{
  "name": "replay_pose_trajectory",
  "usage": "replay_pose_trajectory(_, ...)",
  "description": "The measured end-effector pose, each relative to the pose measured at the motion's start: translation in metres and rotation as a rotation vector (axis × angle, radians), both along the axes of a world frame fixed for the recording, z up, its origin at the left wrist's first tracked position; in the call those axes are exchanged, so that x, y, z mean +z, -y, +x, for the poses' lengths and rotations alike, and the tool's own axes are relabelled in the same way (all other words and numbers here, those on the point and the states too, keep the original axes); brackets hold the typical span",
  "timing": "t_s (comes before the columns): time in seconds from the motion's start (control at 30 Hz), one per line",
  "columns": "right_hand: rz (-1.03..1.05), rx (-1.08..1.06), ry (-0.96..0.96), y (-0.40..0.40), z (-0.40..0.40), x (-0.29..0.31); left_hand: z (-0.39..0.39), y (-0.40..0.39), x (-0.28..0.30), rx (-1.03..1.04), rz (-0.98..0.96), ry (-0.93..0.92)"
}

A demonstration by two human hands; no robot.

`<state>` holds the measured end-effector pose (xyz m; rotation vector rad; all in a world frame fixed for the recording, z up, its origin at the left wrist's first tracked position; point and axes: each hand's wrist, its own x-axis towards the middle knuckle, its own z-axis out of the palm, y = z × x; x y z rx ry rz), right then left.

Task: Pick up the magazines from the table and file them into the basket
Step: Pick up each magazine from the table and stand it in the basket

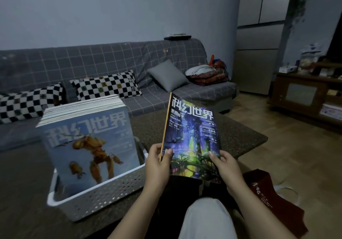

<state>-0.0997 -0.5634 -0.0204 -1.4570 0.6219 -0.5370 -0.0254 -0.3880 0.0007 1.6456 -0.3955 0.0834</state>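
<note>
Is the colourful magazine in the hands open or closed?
Closed. The magazine shows its whole front cover, with left hand and right hand gripping its bottom corners.

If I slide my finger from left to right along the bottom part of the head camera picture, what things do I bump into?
White perforated plastic basket holding upright magazines → left hand → purple-and-green-covered magazine held up by both hands → right hand → dark red bag on the floor.

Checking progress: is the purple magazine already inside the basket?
No: both hands hold the purple magazine upright, right of the white basket.
</note>
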Motion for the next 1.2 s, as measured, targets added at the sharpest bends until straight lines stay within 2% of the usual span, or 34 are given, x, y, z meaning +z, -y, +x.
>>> replay_pose_trajectory(0.1, 0.016, 0.055, 0.111, -0.027, 0.000, 0.021, -0.012, -0.037, 0.015, 0.049, -0.016, 0.131)
replay_pose_trajectory(0.23, 0.030, 0.152, 0.211, -0.065, 0.007, 0.046, -0.021, -0.084, 0.036, 0.124, -0.035, 0.201)
replay_pose_trajectory(0.57, -0.039, 0.340, 0.345, -0.152, 0.043, 0.076, -0.018, -0.180, 0.052, 0.253, -0.191, 0.149)
replay_pose_trajectory(0.73, -0.184, 0.338, 0.369, -0.181, 0.074, 0.084, 0.000, -0.208, 0.051, 0.377, -0.095, 0.211)
replay_pose_trajectory(0.93, -0.262, 0.285, 0.347, -0.193, 0.102, 0.064, 0.020, -0.213, 0.030, 0.673, 0.138, 0.278)
replay_pose_trajectory(1.2, -0.419, 0.144, 0.287, -0.187, 0.104, 0.026, 0.021, -0.210, 0.002, 0.772, 0.221, 0.329)
